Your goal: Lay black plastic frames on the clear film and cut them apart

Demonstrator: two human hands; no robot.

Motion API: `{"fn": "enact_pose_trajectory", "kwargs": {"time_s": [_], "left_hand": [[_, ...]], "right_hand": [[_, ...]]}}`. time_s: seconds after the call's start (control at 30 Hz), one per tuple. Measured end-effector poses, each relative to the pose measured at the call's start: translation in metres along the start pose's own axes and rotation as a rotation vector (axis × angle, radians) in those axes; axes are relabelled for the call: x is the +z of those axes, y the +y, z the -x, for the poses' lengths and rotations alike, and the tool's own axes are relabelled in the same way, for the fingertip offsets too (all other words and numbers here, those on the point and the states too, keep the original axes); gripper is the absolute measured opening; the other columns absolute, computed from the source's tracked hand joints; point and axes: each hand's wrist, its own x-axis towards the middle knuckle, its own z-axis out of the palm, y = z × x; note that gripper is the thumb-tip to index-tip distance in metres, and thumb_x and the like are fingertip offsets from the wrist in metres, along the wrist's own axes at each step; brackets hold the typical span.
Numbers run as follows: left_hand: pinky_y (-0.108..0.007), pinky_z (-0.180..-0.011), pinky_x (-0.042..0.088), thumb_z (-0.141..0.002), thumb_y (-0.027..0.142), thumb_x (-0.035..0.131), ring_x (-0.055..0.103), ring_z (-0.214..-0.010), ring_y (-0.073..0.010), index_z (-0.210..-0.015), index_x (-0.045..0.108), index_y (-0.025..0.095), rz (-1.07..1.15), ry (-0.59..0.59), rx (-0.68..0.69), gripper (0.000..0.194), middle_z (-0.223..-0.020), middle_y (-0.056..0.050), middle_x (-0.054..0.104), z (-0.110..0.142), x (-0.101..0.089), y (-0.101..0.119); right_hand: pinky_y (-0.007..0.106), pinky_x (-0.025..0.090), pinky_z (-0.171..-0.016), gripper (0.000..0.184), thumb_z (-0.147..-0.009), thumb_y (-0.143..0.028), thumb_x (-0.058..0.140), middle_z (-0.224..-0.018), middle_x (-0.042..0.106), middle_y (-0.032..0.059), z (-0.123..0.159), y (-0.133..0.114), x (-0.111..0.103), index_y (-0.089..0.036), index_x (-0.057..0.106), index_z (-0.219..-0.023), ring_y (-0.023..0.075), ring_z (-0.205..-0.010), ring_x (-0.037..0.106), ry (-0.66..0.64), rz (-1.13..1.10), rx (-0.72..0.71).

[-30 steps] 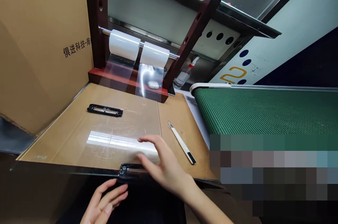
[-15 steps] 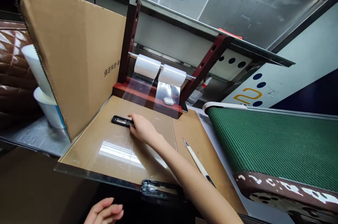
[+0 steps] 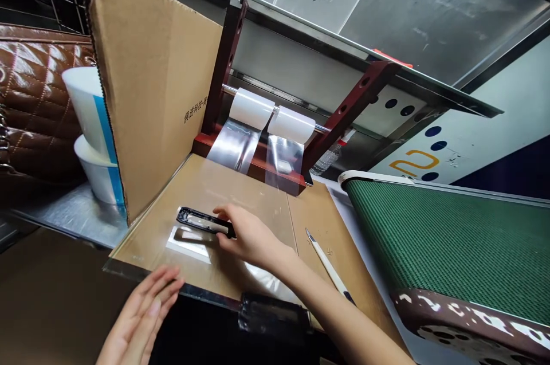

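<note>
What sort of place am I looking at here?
Probably a factory packing line: there's a green conveyor belt, two rolls of clear film on a rack, and a utility knife.

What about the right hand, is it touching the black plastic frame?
Touching: the head view shows the right hand gripping the end of the black plastic frame.

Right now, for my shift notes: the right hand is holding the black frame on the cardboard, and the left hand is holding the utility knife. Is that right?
Not quite. The head view shows the left hand open at the front edge of the cardboard, holding nothing, while the utility knife lies on the cardboard. The right hand is holding the black frame, as you said.
</note>
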Motion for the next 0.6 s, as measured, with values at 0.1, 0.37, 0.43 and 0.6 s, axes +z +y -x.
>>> {"fn": "enact_pose_trajectory", "kwargs": {"time_s": [0.1,0.37,0.43,0.6], "left_hand": [[-0.024,-0.094,0.049,-0.073,0.044,0.073,0.055,-0.122,-0.0254,-0.120,0.064,0.030,0.122,-0.076,-0.097,0.049,-0.132,-0.002,0.061,-0.007,0.009,0.012],[-0.024,-0.100,0.045,-0.082,0.040,0.066,0.048,-0.129,-0.0229,-0.125,0.060,0.034,0.228,-0.206,-0.224,0.044,-0.133,-0.001,0.060,0.002,0.024,0.007],[-0.023,-0.100,0.045,-0.083,0.041,0.064,0.046,-0.130,-0.0225,-0.125,0.059,0.035,0.210,-0.206,-0.220,0.043,-0.135,0.000,0.059,0.002,0.022,0.005],[-0.023,-0.102,0.043,-0.087,0.041,0.058,0.042,-0.133,-0.0218,-0.129,0.056,0.036,0.195,-0.250,-0.220,0.042,-0.140,0.002,0.055,0.004,0.019,0.006]], "right_hand": [[0.038,0.051,-0.088,0.041,-0.080,-0.015,0.061,-0.112,0.065,0.0116,0.010,-0.009,0.002,-0.017,0.051,-0.120,0.0229,-0.102,0.062,-0.006,-0.050,-0.033],[0.040,0.050,-0.089,0.054,-0.082,-0.015,0.055,-0.113,0.064,0.0132,0.022,-0.006,0.018,-0.013,0.043,-0.135,0.0248,-0.106,0.059,-0.015,-0.024,-0.127],[0.038,0.051,-0.089,0.057,-0.082,-0.016,0.056,-0.114,0.063,0.0132,0.022,-0.004,0.020,-0.014,0.041,-0.137,0.0244,-0.107,0.059,-0.034,-0.044,-0.157],[0.039,0.049,-0.092,0.058,-0.081,-0.014,0.058,-0.119,0.059,0.0139,0.021,-0.004,0.027,-0.016,0.041,-0.136,0.0247,-0.111,0.056,-0.031,-0.053,-0.169]]}}
